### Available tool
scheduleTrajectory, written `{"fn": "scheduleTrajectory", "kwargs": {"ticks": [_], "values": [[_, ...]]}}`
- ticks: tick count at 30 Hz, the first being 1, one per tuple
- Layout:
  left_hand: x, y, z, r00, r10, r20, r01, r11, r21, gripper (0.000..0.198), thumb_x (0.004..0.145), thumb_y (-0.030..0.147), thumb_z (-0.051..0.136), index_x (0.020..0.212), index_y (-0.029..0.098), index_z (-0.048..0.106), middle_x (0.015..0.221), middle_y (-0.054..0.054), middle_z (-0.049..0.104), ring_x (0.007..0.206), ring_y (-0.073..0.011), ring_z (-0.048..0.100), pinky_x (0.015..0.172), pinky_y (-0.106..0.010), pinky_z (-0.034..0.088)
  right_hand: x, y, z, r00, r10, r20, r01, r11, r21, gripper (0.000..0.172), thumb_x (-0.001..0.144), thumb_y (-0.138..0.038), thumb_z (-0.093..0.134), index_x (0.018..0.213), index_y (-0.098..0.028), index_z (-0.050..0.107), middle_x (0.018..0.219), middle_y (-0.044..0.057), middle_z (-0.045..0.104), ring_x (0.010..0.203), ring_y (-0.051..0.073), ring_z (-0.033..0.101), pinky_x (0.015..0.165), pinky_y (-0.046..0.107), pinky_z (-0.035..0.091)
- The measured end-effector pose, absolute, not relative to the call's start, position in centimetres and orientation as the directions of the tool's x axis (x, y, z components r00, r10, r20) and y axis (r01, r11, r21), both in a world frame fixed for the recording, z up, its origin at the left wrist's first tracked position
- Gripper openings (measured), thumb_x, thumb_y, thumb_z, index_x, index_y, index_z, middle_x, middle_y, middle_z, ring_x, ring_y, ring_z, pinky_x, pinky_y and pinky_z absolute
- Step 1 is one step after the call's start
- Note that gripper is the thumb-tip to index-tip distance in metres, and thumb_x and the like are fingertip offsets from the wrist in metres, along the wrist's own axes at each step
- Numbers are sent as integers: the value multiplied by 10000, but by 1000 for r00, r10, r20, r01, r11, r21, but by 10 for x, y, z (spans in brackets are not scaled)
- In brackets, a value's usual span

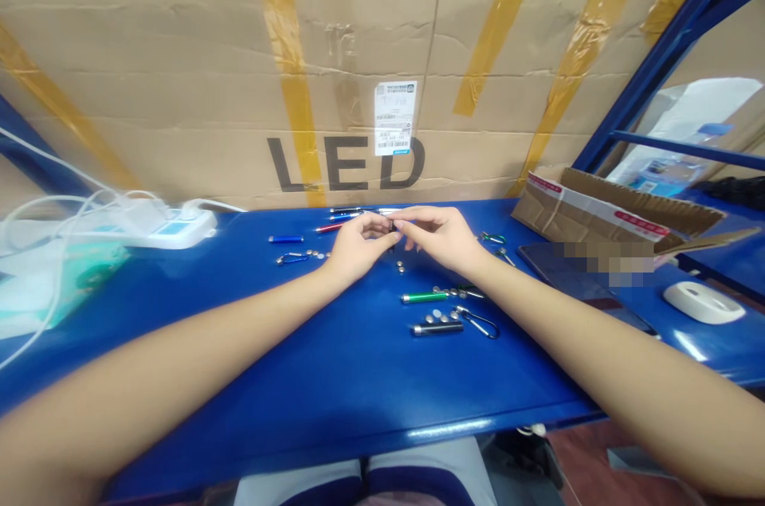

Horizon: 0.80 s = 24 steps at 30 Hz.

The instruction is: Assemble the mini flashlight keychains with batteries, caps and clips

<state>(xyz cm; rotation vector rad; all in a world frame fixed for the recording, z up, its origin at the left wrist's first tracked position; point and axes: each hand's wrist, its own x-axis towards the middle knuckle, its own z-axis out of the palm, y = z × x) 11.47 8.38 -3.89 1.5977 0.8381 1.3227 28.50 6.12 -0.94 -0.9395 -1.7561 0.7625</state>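
My left hand (pixel 358 245) and my right hand (pixel 447 237) meet over the middle of the table, fingertips pinched together. Between them is a small dark thing (pixel 392 238), mostly hidden by the fingers. Just below it lie silver button cells (pixel 400 268). Nearer to me are a green metal tube (pixel 425 298) and a black metal tube (pixel 437 328), with more button cells and a black carabiner (pixel 480 323) beside them. Left of my left hand lie a blue tube (pixel 286 239) and a blue carabiner (pixel 292 258). A red tube (pixel 328 227) and other pens or tubes sit behind it, partly covered.
A large taped carton (pixel 209 92) marked LED stands along the back of the blue table (pixel 287 378). At the left are a white power strip (pixel 185 229) with cables and a plastic bag. An open cardboard box (pixel 589 211), a dark phone-like slab (pixel 553 271) and a white mouse (pixel 704 303) lie right.
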Motion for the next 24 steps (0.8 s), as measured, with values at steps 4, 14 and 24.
{"fn": "scheduleTrajectory", "kwargs": {"ticks": [4,14,24], "values": [[114,83,-37,209,883,419,-38,-421,906,238,649,230,803,796,155,631,846,-32,674,836,-174,651,902,-388,508,285,63,-8,-246,857,452,182,499,-847,307,802,-303,664,1076,-175,722,1054,90,737,569,108,600,578,303,521],[111,84,-40,250,861,444,-36,-450,892,217,704,222,775,848,168,622,928,-35,658,935,-181,648,973,-409,509,303,63,7,-510,856,82,657,449,-605,265,737,-223,684,990,-150,656,914,54,690,706,147,586,647,272,471],[112,83,-39,253,860,443,6,-459,888,191,697,198,764,823,170,624,920,-36,661,938,-188,646,958,-417,512,298,53,9,-562,827,14,718,497,-487,141,814,-200,632,943,-150,658,814,44,689,644,141,575,599,250,428]]}}
